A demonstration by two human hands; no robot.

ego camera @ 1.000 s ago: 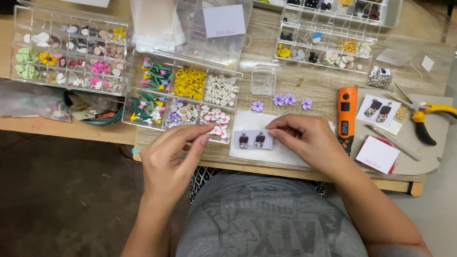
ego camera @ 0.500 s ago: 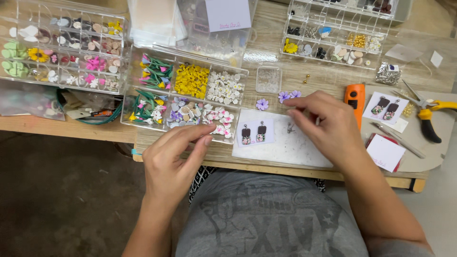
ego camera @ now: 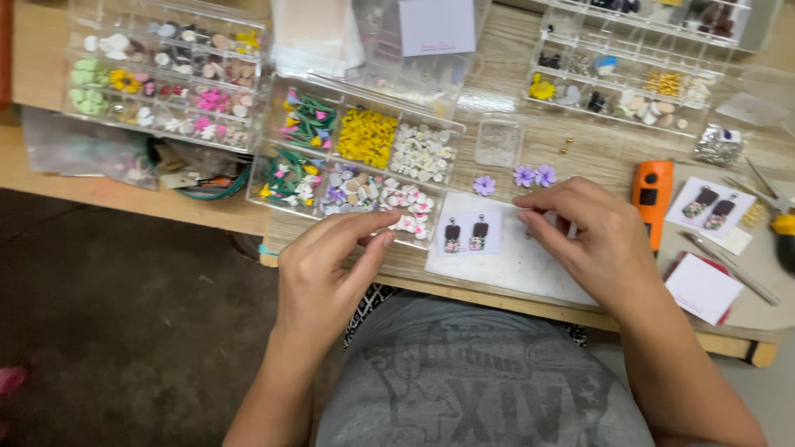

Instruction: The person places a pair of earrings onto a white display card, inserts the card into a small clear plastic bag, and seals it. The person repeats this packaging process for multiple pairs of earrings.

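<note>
Resting at the front edge of the desk, the right hand [ego camera: 598, 240] has moved rightward off the pale card of dark drop earrings [ego camera: 466, 233], which now lies uncovered on the white mat [ego camera: 513, 265]; its fingertips are pinched together near the mat's back edge, on what I cannot tell. The left hand [ego camera: 331, 265] has closed in, fingers loosely together and holding nothing, touching the front rim of the clear flower-bead organizer [ego camera: 431, 240], so the earrings look released rather than being worked.

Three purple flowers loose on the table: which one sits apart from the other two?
The leftmost purple flower, alone above the white mat. The other two sit side by side, close above the right hand.
</note>
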